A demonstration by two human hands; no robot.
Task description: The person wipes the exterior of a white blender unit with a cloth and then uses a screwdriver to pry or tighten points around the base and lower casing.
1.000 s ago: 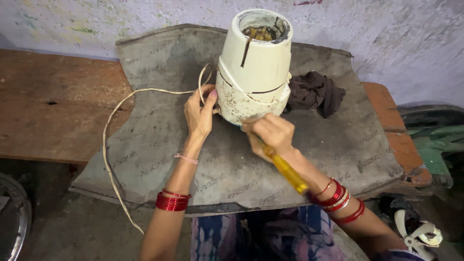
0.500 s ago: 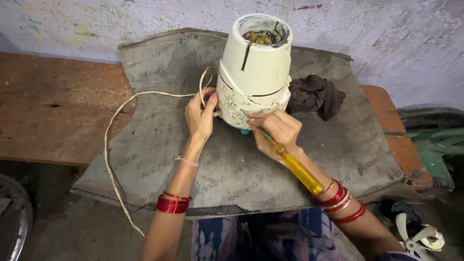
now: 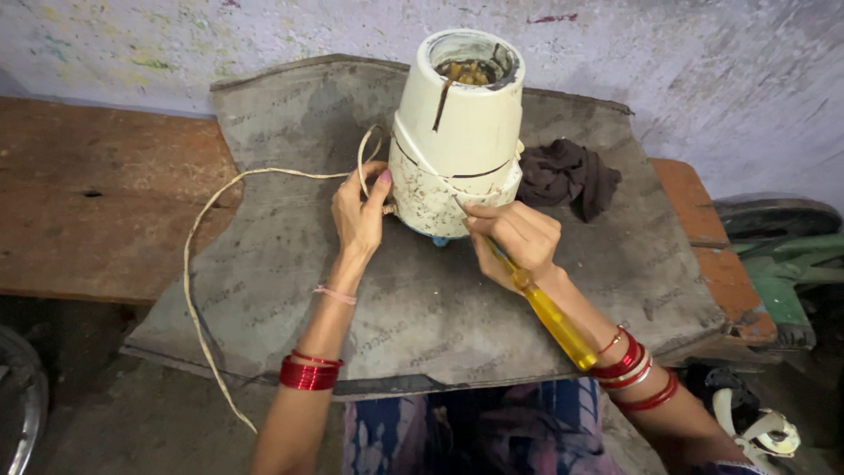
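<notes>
Now the right hand (image 3: 514, 242), clamped on the yellow-handled screwdriver (image 3: 552, 317), has shifted it lower against the cream appliance base (image 3: 453, 132) on the grey surface (image 3: 422, 308), probably at its seam; left hand (image 3: 356, 215) steadies, fingers apart.

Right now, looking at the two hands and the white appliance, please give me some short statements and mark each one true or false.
1. The left hand rests against the side of the cream appliance body. True.
2. The right hand holds a red-handled hammer. False: it holds a yellow-handled screwdriver, its tip at the lower part of the appliance.
3. The dark cloth lies to the left of the appliance. False: it lies to its right.
4. A pale cord runs from the appliance across the grey mat and over its left edge. True.
5. The appliance lies flat on its side. False: it stands upright, with the open end up.
</notes>
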